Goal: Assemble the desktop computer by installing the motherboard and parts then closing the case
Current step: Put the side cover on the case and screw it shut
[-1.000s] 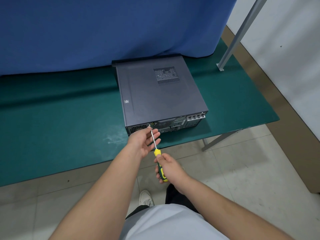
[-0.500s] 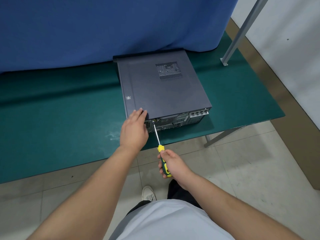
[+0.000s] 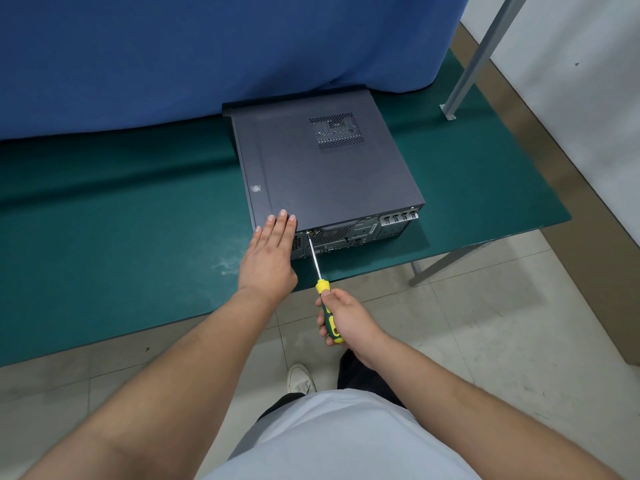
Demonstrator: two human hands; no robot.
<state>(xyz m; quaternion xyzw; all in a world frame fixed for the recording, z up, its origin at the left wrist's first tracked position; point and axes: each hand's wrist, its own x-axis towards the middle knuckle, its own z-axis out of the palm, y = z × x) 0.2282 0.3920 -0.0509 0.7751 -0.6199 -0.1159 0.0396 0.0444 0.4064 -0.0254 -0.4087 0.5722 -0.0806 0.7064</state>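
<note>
A dark grey desktop computer case point(image 3: 322, 168) lies on its side on the green table mat point(image 3: 121, 244), its side panel on top with a perforated vent toward the back. Its rear panel with ports faces me. My left hand point(image 3: 268, 258) lies flat with straight fingers on the near left corner of the top panel. My right hand point(image 3: 344, 318) grips the yellow-and-green handle of a screwdriver point(image 3: 325, 299). The screwdriver's metal shaft runs up to the rear panel, its tip at a screw spot just under the top edge.
A blue curtain point(image 3: 207, 53) hangs behind the case. A grey metal post point(image 3: 481, 57) stands on the mat at the back right. The table's front edge runs close to the case's rear, with tiled floor point(image 3: 485, 323) below and a white wall to the right.
My left hand let go of the screwdriver shaft near the tip and moved up, flattening onto the case's top corner. My right hand kept the screwdriver at the rear panel.
</note>
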